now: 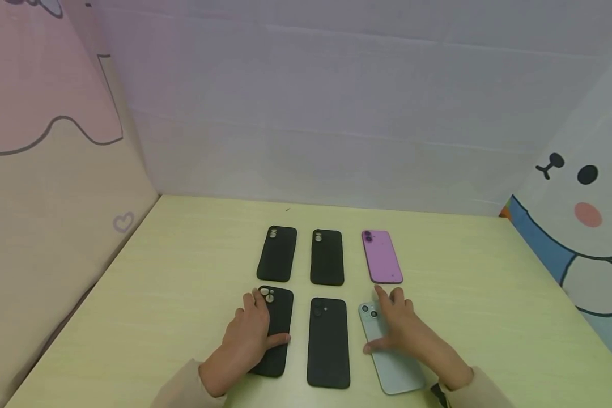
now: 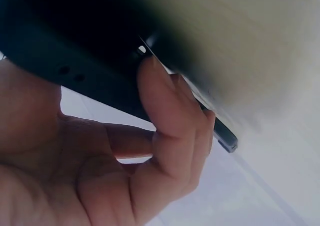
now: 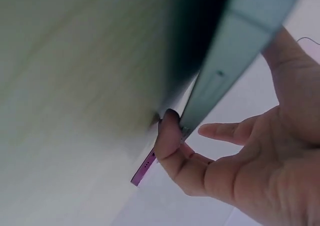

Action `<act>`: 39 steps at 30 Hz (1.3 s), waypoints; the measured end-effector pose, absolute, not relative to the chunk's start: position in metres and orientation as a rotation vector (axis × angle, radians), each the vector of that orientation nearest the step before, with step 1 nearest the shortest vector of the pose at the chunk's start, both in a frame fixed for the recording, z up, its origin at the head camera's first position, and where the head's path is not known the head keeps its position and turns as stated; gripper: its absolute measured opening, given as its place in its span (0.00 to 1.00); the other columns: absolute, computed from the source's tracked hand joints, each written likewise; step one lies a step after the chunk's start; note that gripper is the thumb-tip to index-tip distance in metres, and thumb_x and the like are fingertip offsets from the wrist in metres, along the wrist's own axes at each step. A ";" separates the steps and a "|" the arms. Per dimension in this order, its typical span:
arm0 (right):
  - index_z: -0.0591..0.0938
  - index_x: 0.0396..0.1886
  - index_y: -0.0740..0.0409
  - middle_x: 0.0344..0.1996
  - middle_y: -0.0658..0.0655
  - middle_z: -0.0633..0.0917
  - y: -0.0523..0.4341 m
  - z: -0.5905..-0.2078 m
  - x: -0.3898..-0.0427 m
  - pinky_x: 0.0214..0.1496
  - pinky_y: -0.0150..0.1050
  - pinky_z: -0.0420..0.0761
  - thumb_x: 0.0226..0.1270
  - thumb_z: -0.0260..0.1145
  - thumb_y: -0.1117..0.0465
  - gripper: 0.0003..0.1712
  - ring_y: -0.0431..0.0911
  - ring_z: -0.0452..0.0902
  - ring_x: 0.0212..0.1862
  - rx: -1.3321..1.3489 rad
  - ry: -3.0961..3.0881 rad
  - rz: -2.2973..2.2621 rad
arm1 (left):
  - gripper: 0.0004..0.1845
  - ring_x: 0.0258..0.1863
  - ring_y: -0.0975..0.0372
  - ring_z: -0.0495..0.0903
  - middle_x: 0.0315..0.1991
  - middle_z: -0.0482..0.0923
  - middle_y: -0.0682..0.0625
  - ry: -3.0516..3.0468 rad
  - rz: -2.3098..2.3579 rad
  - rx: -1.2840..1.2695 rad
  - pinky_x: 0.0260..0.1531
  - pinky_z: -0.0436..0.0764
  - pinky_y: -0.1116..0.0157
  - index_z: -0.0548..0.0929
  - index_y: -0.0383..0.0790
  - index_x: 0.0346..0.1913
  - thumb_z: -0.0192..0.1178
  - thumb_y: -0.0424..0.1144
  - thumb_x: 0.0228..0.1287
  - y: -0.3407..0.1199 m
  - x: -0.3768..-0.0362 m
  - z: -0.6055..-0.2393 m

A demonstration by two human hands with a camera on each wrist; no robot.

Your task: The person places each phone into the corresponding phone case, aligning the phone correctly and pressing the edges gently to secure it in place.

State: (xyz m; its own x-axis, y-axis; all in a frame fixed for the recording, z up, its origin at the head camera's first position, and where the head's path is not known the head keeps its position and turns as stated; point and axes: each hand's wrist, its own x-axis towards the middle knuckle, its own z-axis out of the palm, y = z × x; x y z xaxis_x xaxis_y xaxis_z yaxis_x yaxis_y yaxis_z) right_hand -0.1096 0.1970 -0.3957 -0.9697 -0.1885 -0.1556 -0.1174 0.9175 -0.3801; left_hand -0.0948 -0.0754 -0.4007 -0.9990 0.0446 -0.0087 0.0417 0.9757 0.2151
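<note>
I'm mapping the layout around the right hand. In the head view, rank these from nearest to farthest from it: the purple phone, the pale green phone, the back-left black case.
1. Pale green phone, front right, under the right hand.
2. Purple phone, back right, just beyond the fingertips.
3. Back-left black case, far across the table.

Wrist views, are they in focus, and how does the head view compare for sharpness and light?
Left wrist view: the thumb is fairly sharp, the black phone close to the lens is blurred and dark. Right wrist view: the teal phone and table smear into soft blur. Head view: evenly lit, soft shadows, sharp, with wide-angle bending at the edges.
</note>
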 end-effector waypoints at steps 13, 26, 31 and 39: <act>0.59 0.63 0.70 0.44 0.68 0.75 0.214 -0.386 -0.108 0.42 0.47 0.77 0.36 0.78 0.60 0.54 0.51 0.74 0.40 -0.206 2.842 -0.756 | 0.40 0.37 0.47 0.81 0.41 0.78 0.32 2.872 0.637 0.126 0.32 0.79 0.55 0.64 0.19 0.57 0.67 0.47 0.51 -0.102 -0.110 -0.387; 0.76 0.42 0.73 0.40 0.64 0.80 0.229 -0.391 -0.108 0.43 0.45 0.79 0.55 0.67 0.65 0.18 0.54 0.79 0.42 -0.003 2.679 -1.124 | 0.17 0.23 0.62 0.77 0.27 0.80 0.45 2.812 0.992 0.178 0.23 0.75 0.66 0.76 0.27 0.48 0.59 0.35 0.60 -0.117 -0.119 -0.390; 0.74 0.42 0.74 0.38 0.62 0.78 0.232 -0.391 -0.105 0.43 0.44 0.78 0.62 0.59 0.67 0.13 0.52 0.76 0.44 -0.046 2.539 -1.265 | 0.16 0.26 0.62 0.77 0.29 0.80 0.46 2.751 1.072 0.132 0.25 0.75 0.65 0.76 0.30 0.49 0.59 0.35 0.61 -0.119 -0.122 -0.388; 0.67 0.47 0.75 0.37 0.62 0.78 0.238 -0.391 -0.103 0.38 0.42 0.78 0.67 0.52 0.67 0.15 0.47 0.74 0.39 -0.039 2.354 -1.388 | 0.16 0.27 0.61 0.78 0.30 0.81 0.46 2.739 1.141 0.110 0.26 0.76 0.64 0.75 0.29 0.50 0.57 0.34 0.61 -0.120 -0.124 -0.391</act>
State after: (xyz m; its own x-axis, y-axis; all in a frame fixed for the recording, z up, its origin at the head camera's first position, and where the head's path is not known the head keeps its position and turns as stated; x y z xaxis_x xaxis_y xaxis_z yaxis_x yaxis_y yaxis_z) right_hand -0.1026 0.2377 -0.3915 -0.9174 -0.2250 -0.3281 0.1782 0.5050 -0.8445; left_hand -0.1241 -0.1204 -0.3906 -0.9824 0.1336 -0.1303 0.0016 0.7041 0.7101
